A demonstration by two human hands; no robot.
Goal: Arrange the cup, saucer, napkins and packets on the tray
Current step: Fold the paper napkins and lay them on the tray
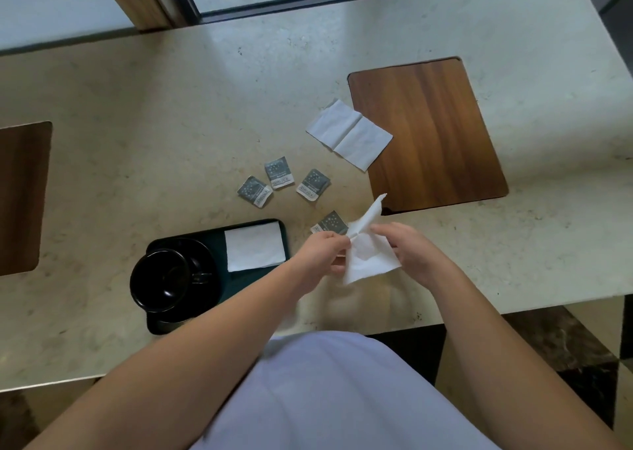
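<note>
Pale stone makes up the counter (144, 114), the biggest thing in view, with a wooden inset panel (428, 134) sunk into it at the far right. Near the front edge on the left sits the dark tray (274, 225), its long axis running left to right. On its left end stands the black cup (161, 280) on its black saucer (205, 254), and on its right end lies one folded napkin (255, 251), flat and square.

Both hands are raised just right of the tray. The left hand (320, 256) and right hand (416, 256) each pinch an edge of a second napkin (364, 256), which hangs crumpled and half opened between them; by my reading it is being folded. The tray lies to the left of this napkin, so the left hand is the nearer one for setting it down, probably on the napkin already there.

Farther out, a third napkin (349, 134) lies unfolded, overlapping the panel's near-left corner. Smallest are the four grey packets: three (281, 172) (255, 191) (313, 184) clustered on the counter beyond the tray, a fourth (330, 223) just behind the held napkin and partly hidden by it. None is on the tray yet.
</note>
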